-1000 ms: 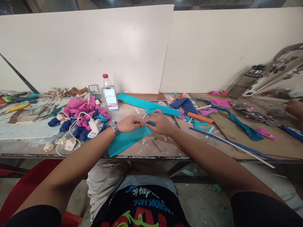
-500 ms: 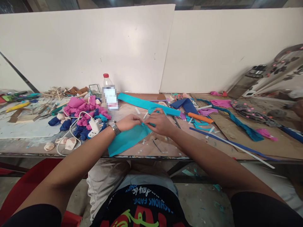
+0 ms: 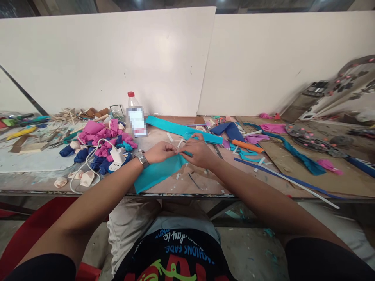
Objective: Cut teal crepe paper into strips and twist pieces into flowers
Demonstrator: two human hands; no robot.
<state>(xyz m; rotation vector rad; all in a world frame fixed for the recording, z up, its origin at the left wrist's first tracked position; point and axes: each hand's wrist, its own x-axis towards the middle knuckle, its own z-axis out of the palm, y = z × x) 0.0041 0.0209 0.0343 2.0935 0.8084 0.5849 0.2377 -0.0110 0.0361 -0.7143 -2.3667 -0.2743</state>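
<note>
A turquoise sheet (image 3: 156, 173) lies at the table's front edge, its upper edge gathered between my hands. My left hand (image 3: 159, 152), with a watch at the wrist, pinches that edge between thumb and fingers. My right hand (image 3: 199, 151) is closed on the sheet's right end, its fingertips almost touching the left ones. Part of a turquoise roll or loop shows behind the right fingers. Just beyond my hands a long turquoise strip (image 3: 184, 129) runs diagonally. The fingertips hide the exact fold they grip.
Pink and blue crumpled pieces (image 3: 101, 142) lie left, beside a white plug and cable (image 3: 117, 156). A red-capped bottle (image 3: 131, 99) stands behind. Rightward are an orange-handled tool (image 3: 248, 146), blue strips and brown cardboard (image 3: 287, 168). White boards (image 3: 111, 58) stand along the back.
The sheet's upper edge and loose lower part have shifted slightly under my hands. Both hands keep nearly the same place and grip.
</note>
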